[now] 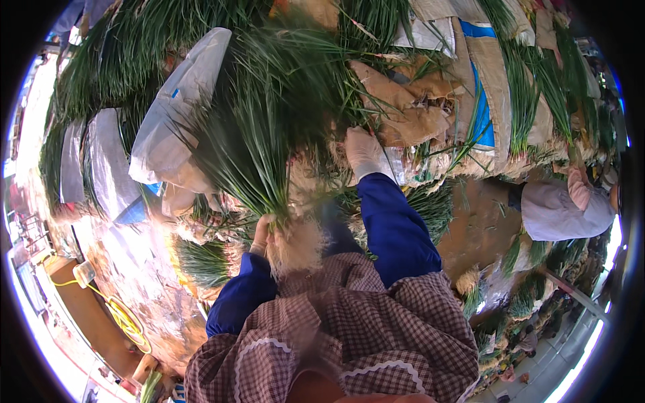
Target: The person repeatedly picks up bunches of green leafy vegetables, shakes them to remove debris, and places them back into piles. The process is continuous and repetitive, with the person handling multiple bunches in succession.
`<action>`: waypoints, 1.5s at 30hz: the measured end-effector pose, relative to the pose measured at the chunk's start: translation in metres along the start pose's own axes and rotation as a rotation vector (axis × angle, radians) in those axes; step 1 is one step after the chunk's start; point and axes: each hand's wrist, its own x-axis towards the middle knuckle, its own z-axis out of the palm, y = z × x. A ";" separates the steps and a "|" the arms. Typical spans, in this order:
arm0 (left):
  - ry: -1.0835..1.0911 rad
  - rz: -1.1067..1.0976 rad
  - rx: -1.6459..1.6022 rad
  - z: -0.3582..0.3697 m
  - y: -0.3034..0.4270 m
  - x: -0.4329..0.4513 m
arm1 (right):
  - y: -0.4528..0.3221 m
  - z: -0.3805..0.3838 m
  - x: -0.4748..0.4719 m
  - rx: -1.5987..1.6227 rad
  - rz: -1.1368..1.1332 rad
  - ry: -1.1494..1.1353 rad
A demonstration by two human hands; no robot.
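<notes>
My left hand (261,234) is closed around a bunch of green scallion-like plants (269,191) just above the roots. The long leaves fan up and away from me, and the pale, stringy roots (297,247) hang in front of my checked smock. My right hand (364,148), in what looks like a pale glove, reaches to the edge of the heap of plants. Loose leaves and roots (335,133) lie against its fingers. The fingertips are partly hidden, so I cannot tell whether they grip anything. Beside that hand is crumpled brown sacking (413,108).
White plastic sheeting (176,111) covers part of the heap to the left. Bundles (204,262) lie on the ground by my left arm, with more (431,209) beyond my right sleeve. Another person in a pale garment (564,211) works farther right. A yellow cable (123,317) is coiled at lower left.
</notes>
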 end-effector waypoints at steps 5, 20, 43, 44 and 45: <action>0.001 0.046 -0.006 -0.011 0.005 -0.009 | -0.009 -0.106 -0.007 1.666 0.176 -0.423; 0.214 -0.032 -0.049 0.071 0.016 -0.017 | -0.064 -0.100 -0.160 2.315 0.315 -0.994; -0.080 0.005 -0.059 0.049 0.016 -0.004 | -0.090 -0.062 -0.137 1.147 -0.040 -0.585; -0.082 0.030 -0.023 0.048 0.015 -0.004 | -0.092 -0.074 -0.139 1.018 -0.095 -0.491; -0.090 0.048 0.017 0.049 0.014 -0.004 | -0.090 -0.071 -0.139 1.005 -0.181 -0.453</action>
